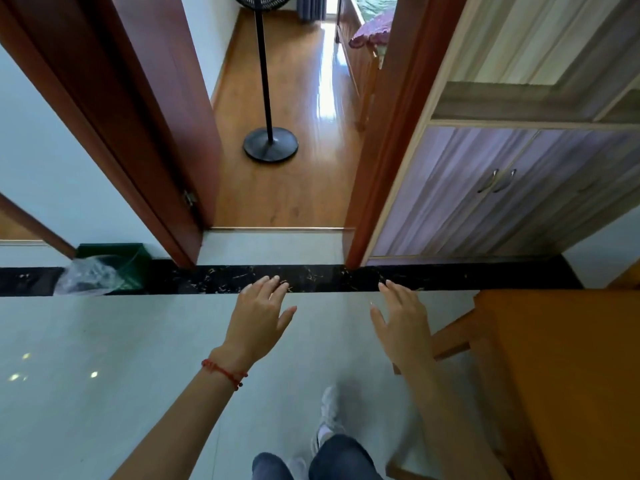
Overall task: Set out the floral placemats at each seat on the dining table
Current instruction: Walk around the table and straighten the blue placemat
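No floral placemat shows in the head view. My left hand (258, 315), with a red string bracelet at the wrist, is held out in front of me over the pale tiled floor, fingers straight and spread, holding nothing. My right hand (401, 325) is held out beside it, also with relaxed straight fingers and nothing in it. An orange wooden table (568, 368) fills the lower right, just to the right of my right arm. Its top is bare where it shows.
An open doorway (277, 233) with red-brown frames lies straight ahead, a black fan stand (270, 143) on the wooden floor beyond. A purple-grey cabinet (502, 188) stands at right. A green bin (114, 268) with a plastic bag sits left of the doorway.
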Action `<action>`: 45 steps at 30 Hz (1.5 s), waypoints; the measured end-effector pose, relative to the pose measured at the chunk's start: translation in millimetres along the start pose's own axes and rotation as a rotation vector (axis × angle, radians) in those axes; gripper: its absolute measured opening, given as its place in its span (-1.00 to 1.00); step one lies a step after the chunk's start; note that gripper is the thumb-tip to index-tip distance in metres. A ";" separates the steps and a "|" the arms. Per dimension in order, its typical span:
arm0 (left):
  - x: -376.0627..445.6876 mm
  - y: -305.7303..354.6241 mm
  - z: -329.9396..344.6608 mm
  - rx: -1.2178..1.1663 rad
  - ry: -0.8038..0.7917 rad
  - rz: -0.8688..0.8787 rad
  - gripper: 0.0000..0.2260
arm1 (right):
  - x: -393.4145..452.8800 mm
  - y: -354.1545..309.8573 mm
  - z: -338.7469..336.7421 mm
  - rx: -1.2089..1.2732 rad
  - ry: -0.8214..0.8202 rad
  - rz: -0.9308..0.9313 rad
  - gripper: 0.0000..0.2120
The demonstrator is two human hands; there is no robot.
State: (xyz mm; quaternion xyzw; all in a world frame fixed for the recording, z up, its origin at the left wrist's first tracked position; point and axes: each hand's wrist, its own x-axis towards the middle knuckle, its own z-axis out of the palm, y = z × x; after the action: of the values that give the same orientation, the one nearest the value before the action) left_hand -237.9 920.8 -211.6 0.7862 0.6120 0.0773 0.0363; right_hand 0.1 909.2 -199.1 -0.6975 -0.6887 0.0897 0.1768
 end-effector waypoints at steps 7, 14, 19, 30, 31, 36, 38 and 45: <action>78.8 6.4 15.5 0.024 -0.001 0.011 -0.54 | 71.8 33.4 16.7 -0.049 -0.012 -0.026 -0.61; 177.0 28.8 18.7 0.058 -0.004 0.075 -0.55 | 147.9 65.4 8.8 -0.078 0.029 -0.002 -0.63; 240.6 47.2 20.8 0.047 0.038 0.146 -0.64 | 188.7 90.5 3.6 -0.084 0.056 0.029 -0.56; 385.5 95.0 41.7 0.012 -0.045 0.439 -0.59 | 268.0 140.6 3.9 -0.119 0.136 0.251 -0.58; 399.2 101.0 44.4 0.006 -0.059 0.474 -0.59 | 272.6 146.2 1.9 -0.128 0.135 0.298 -0.57; 459.5 138.1 59.5 -0.021 -0.110 0.682 -0.55 | 286.8 171.4 -12.5 -0.180 0.179 0.532 -0.56; 478.4 156.1 64.2 -0.074 -0.133 0.775 -0.46 | 289.4 179.9 -17.9 -0.177 0.194 0.621 -0.55; 517.8 229.7 81.5 -0.161 -0.220 1.055 -0.42 | 276.0 210.6 -44.3 -0.208 0.284 0.884 -0.59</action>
State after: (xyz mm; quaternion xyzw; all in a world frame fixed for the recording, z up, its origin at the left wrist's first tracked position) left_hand 119.1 1368.1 -217.2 0.9848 0.1189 0.0488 0.1166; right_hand 221.9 1180.0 -203.5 -0.9430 -0.3004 -0.0095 0.1432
